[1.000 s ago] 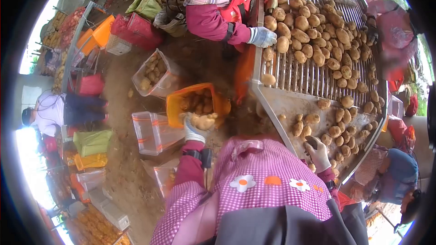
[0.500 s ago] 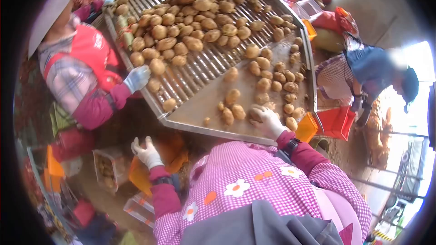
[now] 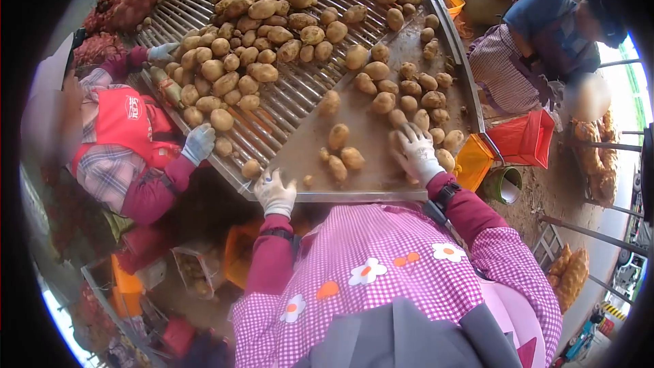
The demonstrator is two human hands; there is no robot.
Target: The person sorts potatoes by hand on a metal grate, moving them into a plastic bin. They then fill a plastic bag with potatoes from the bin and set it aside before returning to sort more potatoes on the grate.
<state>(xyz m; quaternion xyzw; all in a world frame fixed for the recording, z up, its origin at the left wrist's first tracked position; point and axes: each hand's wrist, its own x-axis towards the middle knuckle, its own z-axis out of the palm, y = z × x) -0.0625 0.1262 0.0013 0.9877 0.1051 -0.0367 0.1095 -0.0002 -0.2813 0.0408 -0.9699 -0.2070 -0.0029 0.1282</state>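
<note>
My left hand (image 3: 275, 193), in a whitish glove, rests at the front rim of the metal sorting table (image 3: 334, 197) with its fingers apart and nothing in it. A single potato (image 3: 251, 169) lies just to its left. My right hand (image 3: 417, 153), gloved too, reaches over the smooth sheet with fingers spread, touching potatoes (image 3: 422, 120) at its fingertips. Part of what lies beneath its fingers is hidden. Between my hands sits a small group of potatoes (image 3: 352, 158). A large heap of potatoes (image 3: 266, 34) covers the slatted part farther back.
At left, a co-worker in a red apron (image 3: 129, 123) has gloved hands at the table edge. Another person (image 3: 545, 34) bends at the right. An orange bin (image 3: 473, 161), a red crate (image 3: 528, 138) and a green bucket (image 3: 507, 185) stand beside the table's right corner.
My left hand has moved up and right from beside the table onto its front rim. My right hand has shifted up onto the potatoes, fingers spreading. The view has shifted a little.
</note>
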